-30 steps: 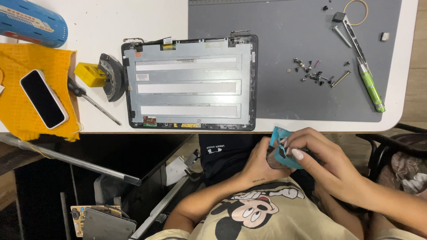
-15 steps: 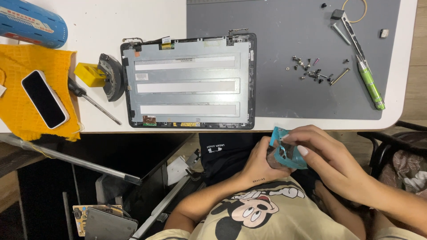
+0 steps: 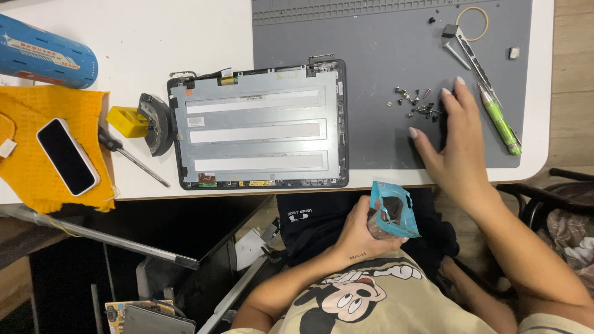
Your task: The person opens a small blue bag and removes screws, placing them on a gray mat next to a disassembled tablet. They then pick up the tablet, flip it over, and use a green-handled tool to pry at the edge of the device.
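The right hand (image 3: 455,139) lies flat and open on the grey mat (image 3: 371,37), fingers spread and holding nothing, its fingertips touching the loose screws (image 3: 416,105). The scatter lies just to the left of the fingers, strung roughly crosswise on the mat. The left hand (image 3: 362,232) sits low, off the desk (image 3: 185,37) edge above the lap, closed round a small blue pouch (image 3: 393,207) with its mouth turned up toward the desk. So the screws are up and slightly right of the pouch, and the right hand is far nearer them.

Right of the fingers lies a green-handled tool (image 3: 500,120) with tweezers (image 3: 470,52) above it, both running diagonally. Left of the screws rests the opened tablet back (image 3: 260,130), then a yellow-handled screwdriver (image 3: 133,145), a phone (image 3: 65,154) on an orange cloth (image 3: 37,179), and a blue cylinder (image 3: 43,55). Nothing lies between hand and screws.
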